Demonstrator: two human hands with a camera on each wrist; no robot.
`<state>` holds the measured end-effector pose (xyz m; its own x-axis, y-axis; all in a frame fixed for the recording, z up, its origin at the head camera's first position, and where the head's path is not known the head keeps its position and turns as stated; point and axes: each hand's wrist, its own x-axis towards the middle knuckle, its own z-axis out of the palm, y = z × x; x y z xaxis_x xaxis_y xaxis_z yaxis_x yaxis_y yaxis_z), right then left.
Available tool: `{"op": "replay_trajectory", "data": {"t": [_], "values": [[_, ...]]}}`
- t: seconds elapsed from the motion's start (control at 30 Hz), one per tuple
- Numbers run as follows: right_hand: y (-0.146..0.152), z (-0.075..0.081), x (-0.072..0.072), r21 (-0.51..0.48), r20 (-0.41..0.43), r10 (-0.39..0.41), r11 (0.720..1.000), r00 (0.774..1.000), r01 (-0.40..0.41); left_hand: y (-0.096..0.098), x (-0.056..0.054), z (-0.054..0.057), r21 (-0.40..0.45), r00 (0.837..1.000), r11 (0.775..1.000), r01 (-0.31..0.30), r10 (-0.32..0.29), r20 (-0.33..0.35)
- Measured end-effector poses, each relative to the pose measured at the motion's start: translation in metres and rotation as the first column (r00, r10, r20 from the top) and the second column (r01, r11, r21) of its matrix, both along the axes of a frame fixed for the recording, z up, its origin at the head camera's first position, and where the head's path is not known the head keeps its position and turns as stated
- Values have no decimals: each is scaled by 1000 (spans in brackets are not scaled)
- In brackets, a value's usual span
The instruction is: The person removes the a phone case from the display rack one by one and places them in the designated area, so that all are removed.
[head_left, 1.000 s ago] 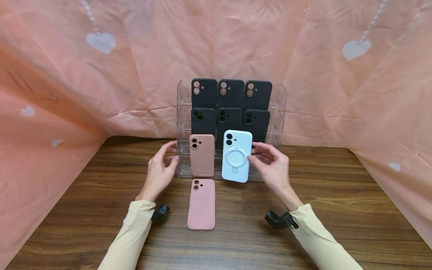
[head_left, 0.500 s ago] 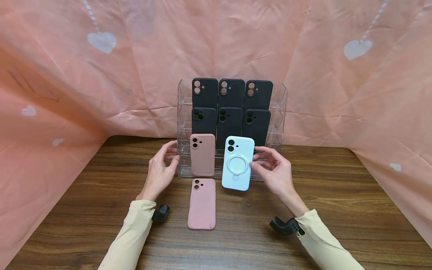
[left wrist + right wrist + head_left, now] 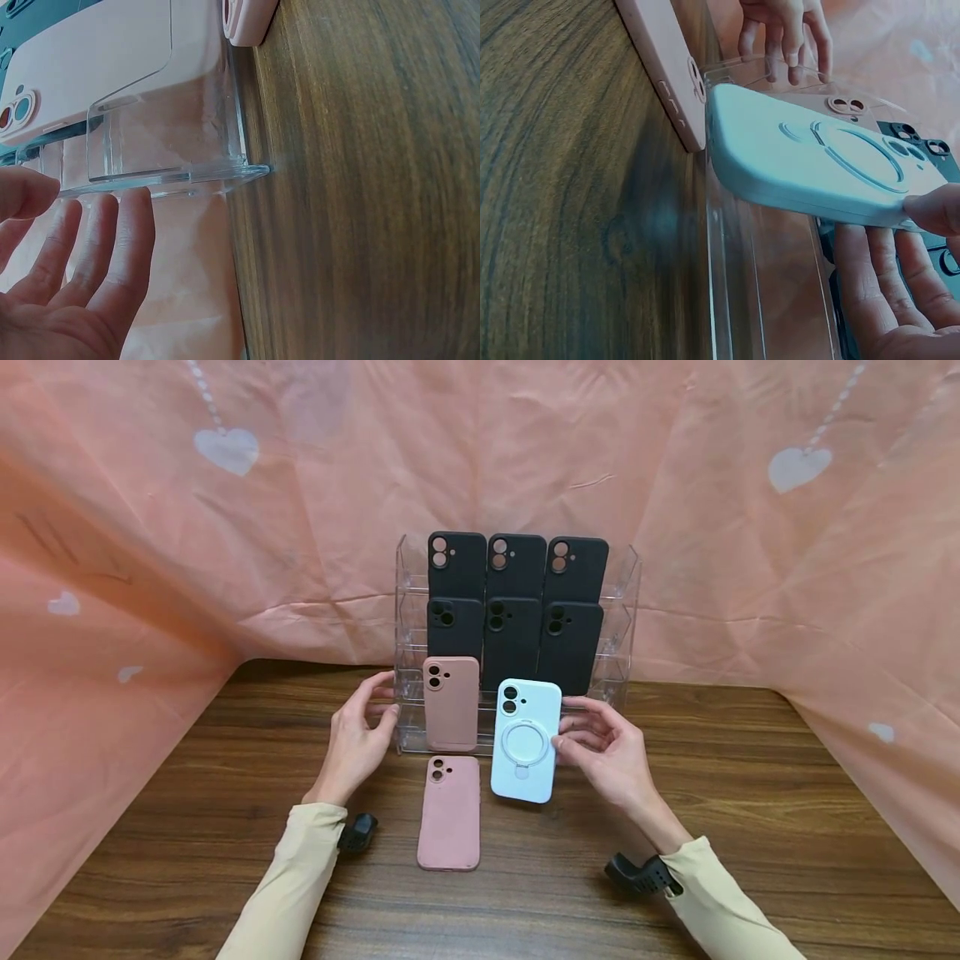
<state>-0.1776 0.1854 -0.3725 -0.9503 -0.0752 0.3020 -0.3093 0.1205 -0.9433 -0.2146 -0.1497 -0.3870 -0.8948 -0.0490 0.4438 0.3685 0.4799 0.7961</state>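
My right hand [image 3: 611, 752] pinches a pale blue phone case [image 3: 525, 785] by its right edge, thumb on the back face and fingers behind. The case has a ring stand [image 3: 866, 157] on its back and is tilted in front of the clear acrylic display rack [image 3: 626, 610]. My left hand [image 3: 360, 739] has its fingertips right at the rack's left side panel [image 3: 150, 142], fingers loosely extended. A pink phone case [image 3: 452, 714] stands in the lower tier at the left. Another pink phone case [image 3: 450, 827] is in front of the rack.
Several black phone cases [image 3: 513, 635] stand in the rack's two upper rows. The rack is on a dark wood table [image 3: 735, 793]. A pink cloth with white hearts [image 3: 517, 452] hangs behind and at both sides.
My right hand has drawn the pale blue phone case down and toward me, lower in front of the rack. The left hand has stayed at the rack's side.
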Motion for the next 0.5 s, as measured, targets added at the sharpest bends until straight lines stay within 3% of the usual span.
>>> {"op": "replay_trajectory", "data": {"t": [0.5], "values": [[5,-3,11,-17,133,78,997,988,-77,0,-1,0,-20,1000,1000,-10,10,-10]]}}
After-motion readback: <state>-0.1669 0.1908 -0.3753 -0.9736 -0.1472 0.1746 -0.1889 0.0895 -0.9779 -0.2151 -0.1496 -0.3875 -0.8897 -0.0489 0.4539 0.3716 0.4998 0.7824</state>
